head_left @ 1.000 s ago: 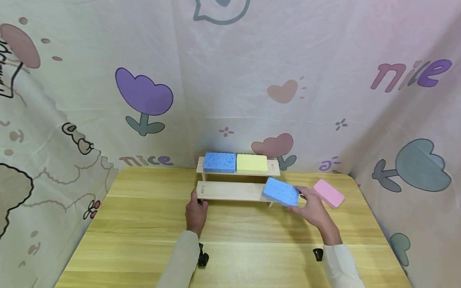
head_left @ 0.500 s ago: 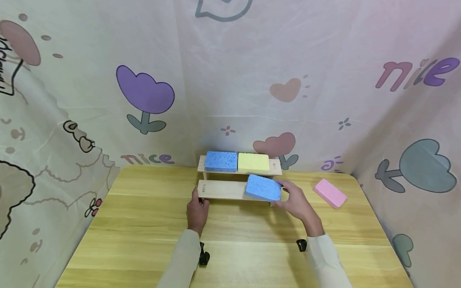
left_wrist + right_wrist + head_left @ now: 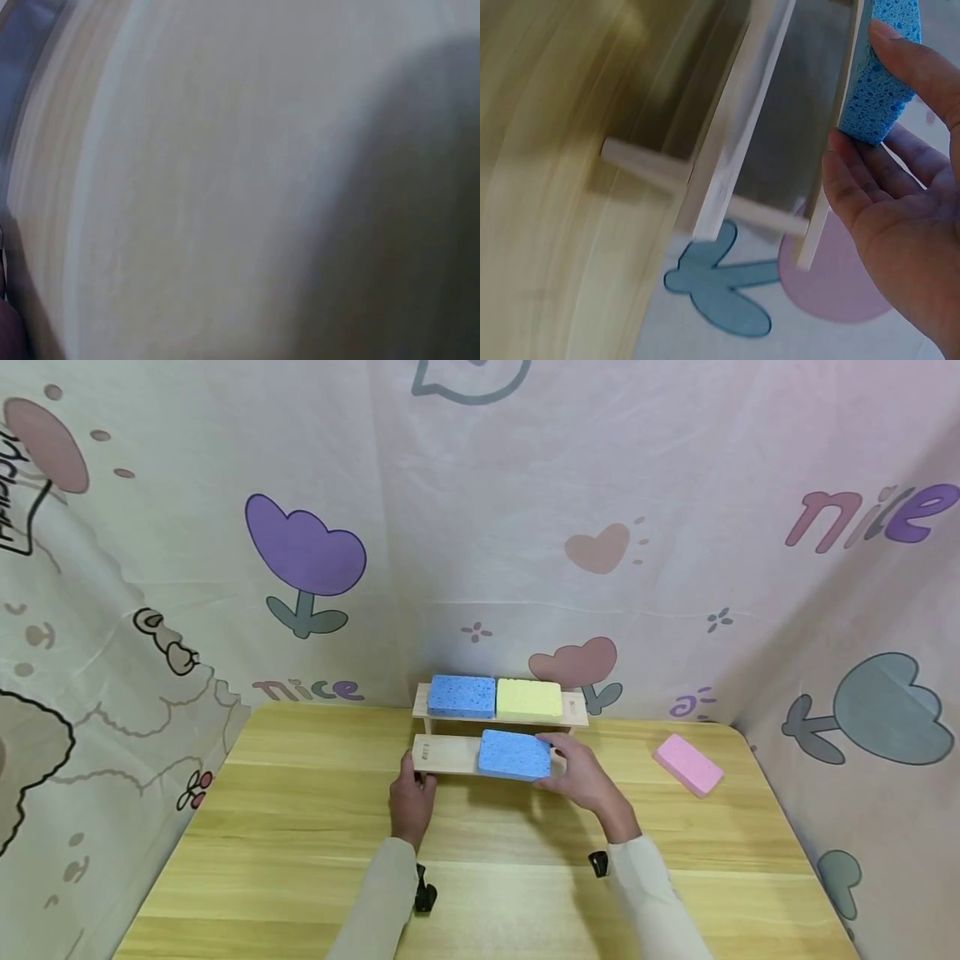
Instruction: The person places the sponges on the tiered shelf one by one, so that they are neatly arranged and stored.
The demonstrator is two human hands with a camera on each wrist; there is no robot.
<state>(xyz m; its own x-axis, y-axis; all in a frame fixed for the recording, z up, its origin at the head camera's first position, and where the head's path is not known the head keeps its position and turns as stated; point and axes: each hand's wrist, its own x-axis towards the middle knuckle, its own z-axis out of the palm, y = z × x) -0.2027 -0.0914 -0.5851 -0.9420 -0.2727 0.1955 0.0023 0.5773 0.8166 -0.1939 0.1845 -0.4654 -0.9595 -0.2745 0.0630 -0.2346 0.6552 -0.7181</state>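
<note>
A small two-tier wooden rack stands at the back of the table. My left hand (image 3: pixel 411 802) grips the left end of its lower board (image 3: pixel 448 753). In my right hand (image 3: pixel 585 777) is a blue sponge (image 3: pixel 514 754), pinched by its right end between thumb and fingers; it overlaps the right half of the lower board. The right wrist view has the thumb on one face of this blue sponge (image 3: pixel 881 97) and the fingers at its lower edge. On the upper board (image 3: pixel 576 706), another blue sponge (image 3: pixel 461 696) lies left of a yellow sponge (image 3: pixel 529 700).
To the right of the rack, a pink sponge (image 3: pixel 688 765) lies slanted on the wooden table (image 3: pixel 300 827). A printed curtain (image 3: pixel 450 527) hangs right behind the table and along both sides. The left wrist view holds mostly blurred tabletop and shadow.
My right hand has carried the blue sponge leftward along the lower board, from its right end toward the middle, and the sponge has straightened. My left hand keeps its grip on the board.
</note>
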